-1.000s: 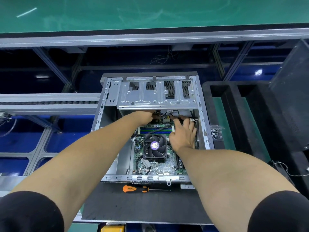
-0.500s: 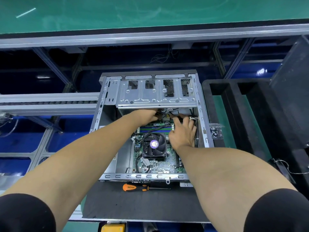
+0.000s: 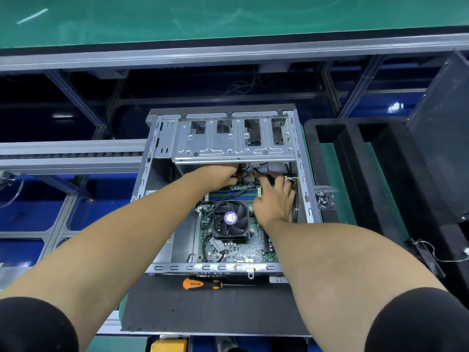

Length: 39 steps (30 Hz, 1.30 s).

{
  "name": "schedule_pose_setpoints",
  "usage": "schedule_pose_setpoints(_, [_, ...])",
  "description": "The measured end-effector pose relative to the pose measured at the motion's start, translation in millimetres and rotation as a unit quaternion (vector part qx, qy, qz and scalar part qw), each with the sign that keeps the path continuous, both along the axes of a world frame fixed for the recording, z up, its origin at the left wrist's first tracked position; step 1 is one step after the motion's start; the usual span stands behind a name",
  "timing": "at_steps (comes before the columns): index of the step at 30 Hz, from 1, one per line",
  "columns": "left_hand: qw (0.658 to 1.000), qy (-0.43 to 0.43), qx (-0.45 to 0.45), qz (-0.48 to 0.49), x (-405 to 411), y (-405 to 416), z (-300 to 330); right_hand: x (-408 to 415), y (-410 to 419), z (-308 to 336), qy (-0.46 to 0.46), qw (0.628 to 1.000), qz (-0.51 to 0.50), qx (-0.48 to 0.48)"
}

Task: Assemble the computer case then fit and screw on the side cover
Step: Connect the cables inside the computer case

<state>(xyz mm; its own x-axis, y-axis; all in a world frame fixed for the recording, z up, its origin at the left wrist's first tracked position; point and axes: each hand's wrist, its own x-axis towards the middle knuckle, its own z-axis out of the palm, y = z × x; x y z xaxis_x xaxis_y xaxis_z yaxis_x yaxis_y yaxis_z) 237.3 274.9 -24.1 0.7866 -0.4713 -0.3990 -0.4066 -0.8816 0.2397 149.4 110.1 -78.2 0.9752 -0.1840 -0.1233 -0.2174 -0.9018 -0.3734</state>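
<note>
Two bare hands reach into the open computer case [image 3: 162, 158], which lies on its side on a dark mat [image 3: 203, 311]. The left hand [image 3: 218, 175] curls its fingers under the drive cage [image 3: 236, 141], around the cable bundle [image 3: 247, 175]; how firmly it grips, I cannot tell. The right hand [image 3: 275, 201] lies over the motherboard [image 3: 243, 247], fingers spread and fairly straight, tips touching the same cables. Beside it sits the CPU fan [image 3: 231, 219]. An orange screwdriver [image 3: 198, 284] lies just in front of the case.

A dark mat [image 3: 203, 313] carries the open computer case [image 3: 228, 141] and an orange-handled screwdriver [image 3: 200, 284].
</note>
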Motion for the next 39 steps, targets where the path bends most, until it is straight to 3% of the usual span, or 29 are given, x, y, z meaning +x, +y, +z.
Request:
schedule_pose_setpoints(11, [1.000, 0.007, 0.004, -0.004, 2, -3, 1, 0, 1, 1, 0.005, 1.000, 0.000, 0.006])
schedule_pose_setpoints(19, [0.986, 0.068, -0.074, 0.137, 0, -3, 4, 0, 0, 1, 0.002, 1.000, 0.004, -0.001])
schedule_pose_setpoints(29, [0.971, 0.161, 0.028, 0.174, 6, 0, 4, 0, 1, 1, 0.004, 1.000, 0.002, 0.012])
schedule_pose_setpoints(33, [0.969, 0.163, -0.040, 0.181, 10, -1, 1, 0, 0, 1, 0.002, 1.000, 0.001, 0.010])
schedule_pose_setpoints(39, [0.967, 0.164, -0.036, 0.191, 12, 0, -5, 0, 0, -2, 0.001, 1.000, 0.000, 0.008])
